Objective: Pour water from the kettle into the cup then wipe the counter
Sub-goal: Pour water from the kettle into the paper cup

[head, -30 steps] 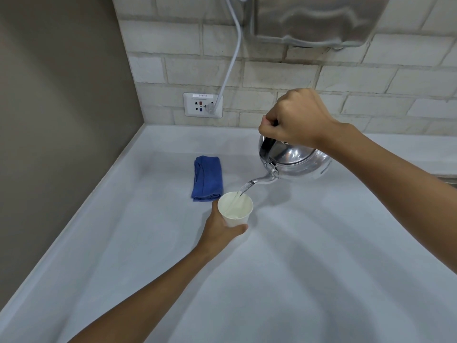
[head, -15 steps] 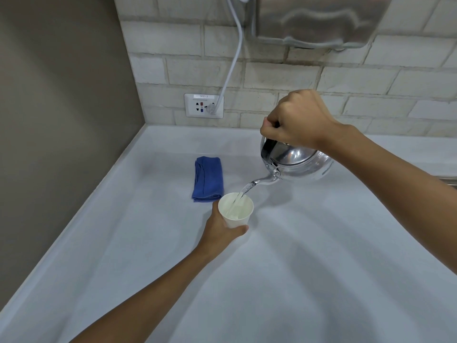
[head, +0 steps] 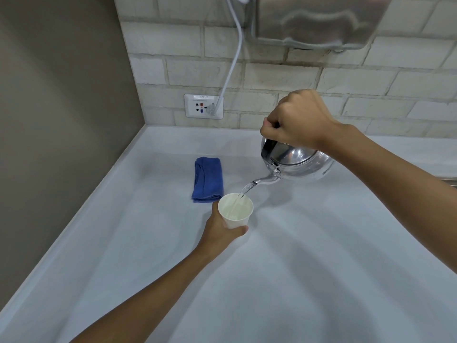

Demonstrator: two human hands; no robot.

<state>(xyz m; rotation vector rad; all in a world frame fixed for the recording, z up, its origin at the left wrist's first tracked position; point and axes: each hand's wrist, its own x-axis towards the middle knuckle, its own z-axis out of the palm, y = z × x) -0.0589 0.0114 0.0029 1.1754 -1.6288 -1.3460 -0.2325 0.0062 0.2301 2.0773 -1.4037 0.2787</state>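
My right hand (head: 298, 120) grips the handle of a shiny steel kettle (head: 299, 164), tilted with its spout down to the left. A thin stream of water runs from the spout into a white paper cup (head: 236, 210) standing on the white counter (head: 296, 268). My left hand (head: 221, 230) is wrapped around the cup's near side. A folded blue cloth (head: 208, 179) lies flat on the counter just behind and left of the cup.
A tan wall closes off the left side. The brick back wall carries a white power socket (head: 204, 105) with a white cable (head: 233, 60) plugged in, and a steel appliance (head: 319, 21) hangs above. A metal edge (head: 448, 180) shows at the far right.
Both hands have hardly moved. Water keeps running from the kettle into the cup.
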